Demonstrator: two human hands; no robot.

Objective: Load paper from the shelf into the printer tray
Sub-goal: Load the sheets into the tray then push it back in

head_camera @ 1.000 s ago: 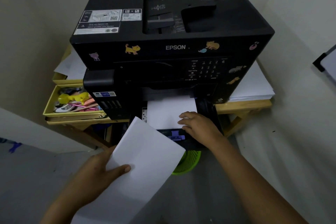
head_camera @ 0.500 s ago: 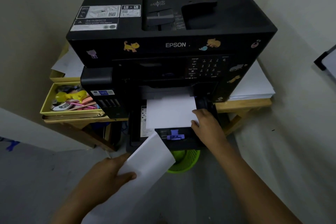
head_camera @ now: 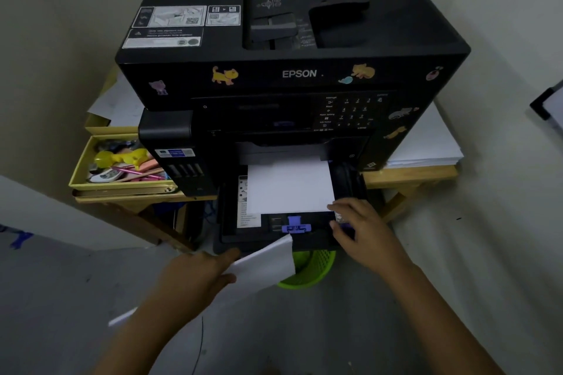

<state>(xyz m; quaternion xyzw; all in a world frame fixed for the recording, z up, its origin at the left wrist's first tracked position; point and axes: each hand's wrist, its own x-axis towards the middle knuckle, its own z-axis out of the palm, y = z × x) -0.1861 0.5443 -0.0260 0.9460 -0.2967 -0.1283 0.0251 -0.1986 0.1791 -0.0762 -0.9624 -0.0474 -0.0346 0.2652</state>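
A black Epson printer (head_camera: 292, 76) stands on a wooden shelf. Its paper tray (head_camera: 228, 222) is pulled out at the bottom, with a white stack of paper (head_camera: 289, 186) lying in it and a purple guide clip (head_camera: 295, 226) at the front. My right hand (head_camera: 362, 231) rests on the tray's front right corner, fingertips touching the edge of the stack. My left hand (head_camera: 198, 277) grips a bundle of white sheets (head_camera: 265, 265) just below and in front of the tray, thumb on top.
A yellow box (head_camera: 79, 173) of pens and small items sits left of the printer. A second paper stack (head_camera: 426, 146) lies on the shelf (head_camera: 408, 175) at the right. A green basket (head_camera: 313, 268) stands on the floor under the tray. Walls close in on both sides.
My left hand has lowered and turned its sheets so less of them shows. My right hand slid from the middle of the tray's paper to its right front corner.
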